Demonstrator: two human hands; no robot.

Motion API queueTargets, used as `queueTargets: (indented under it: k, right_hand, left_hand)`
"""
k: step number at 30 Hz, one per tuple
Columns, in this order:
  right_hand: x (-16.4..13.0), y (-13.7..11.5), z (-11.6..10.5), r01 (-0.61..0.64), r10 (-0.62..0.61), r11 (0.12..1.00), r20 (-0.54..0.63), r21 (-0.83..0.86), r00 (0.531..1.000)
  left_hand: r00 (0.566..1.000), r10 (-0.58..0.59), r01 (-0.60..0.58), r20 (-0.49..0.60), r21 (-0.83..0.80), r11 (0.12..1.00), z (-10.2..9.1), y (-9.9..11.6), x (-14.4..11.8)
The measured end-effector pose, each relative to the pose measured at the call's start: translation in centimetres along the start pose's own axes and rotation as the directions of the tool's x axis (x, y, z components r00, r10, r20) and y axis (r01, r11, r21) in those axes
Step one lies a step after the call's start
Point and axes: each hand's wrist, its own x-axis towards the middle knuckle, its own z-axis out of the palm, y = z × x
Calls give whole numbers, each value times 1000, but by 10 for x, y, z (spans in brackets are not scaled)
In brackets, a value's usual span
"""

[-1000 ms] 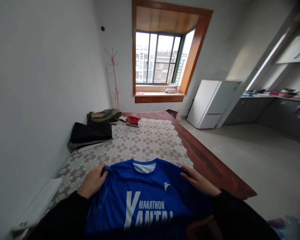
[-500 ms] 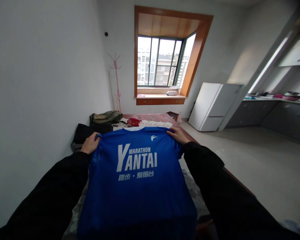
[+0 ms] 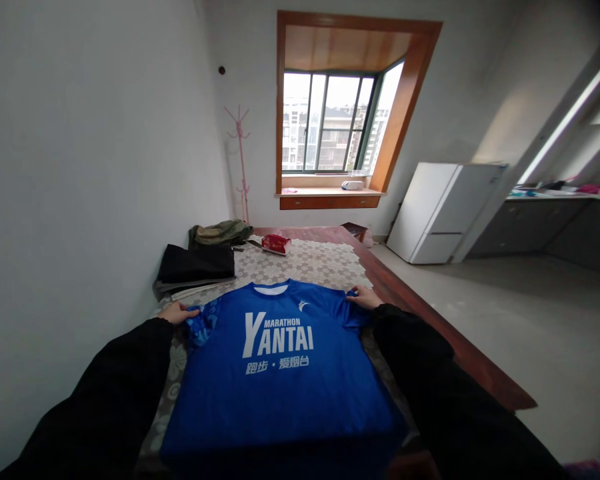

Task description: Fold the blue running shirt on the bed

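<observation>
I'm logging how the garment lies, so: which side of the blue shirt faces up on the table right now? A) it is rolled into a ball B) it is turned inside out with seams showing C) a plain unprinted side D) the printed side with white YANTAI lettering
D: the blue short-sleeved shirt lies spread flat on the lace-patterned tablecloth with its white MARATHON YANTAI lettering upward, the left hand and right hand at its sleeves.

Lace-covered wooden table (image 3: 430, 320) bears blue shirt (image 3: 280, 373), folded clothes (image 3: 197, 263).
</observation>
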Motion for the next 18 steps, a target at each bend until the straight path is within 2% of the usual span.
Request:
queueTargets:
  k: [4, 6, 8, 10, 12, 13, 14, 16, 18]
  right_hand:
    - [1, -4, -13, -17, 16, 1000, 73, 9, 997]
    - [2, -18, -21, -11, 7, 999, 116, 36, 993]
    - [1, -38, -26, 8, -23, 996, 169, 88, 985]
    - [-2, -60, -29, 58, -136, 965, 298, 257, 945]
    - [-8, -77, -29, 90, -298, 882, 400, 463, 867]
    - [-11, -82, -28, 107, -355, 847, 405, 521, 843]
    - [-14, -85, -26, 130, -381, 833, 388, 537, 840]
    - [-21, -84, -18, 196, -371, 861, 314, 469, 874]
    - [-27, -78, -6, 263, -380, 883, 265, 389, 886]
  left_hand:
    - [999, -15, 12, -47, -61, 998, -9, -3, -8]
    - [997, 5, -12, -71, -94, 995, -14, 9, -12]
    - [998, 52, -58, -45, -148, 987, -20, 30, -15]
    - [991, 125, -111, 47, -231, 967, -28, 52, -16]
    - [967, 207, -149, 152, -323, 934, -37, 69, -17]
    - [953, 241, -164, 183, -358, 919, -40, 74, -17]
    - [943, 266, -177, 198, -378, 909, -42, 76, -19]
    - [938, 293, -210, 186, -367, 906, -38, 71, -24]
    - [935, 319, -263, 157, -301, 917, -23, 60, -31]
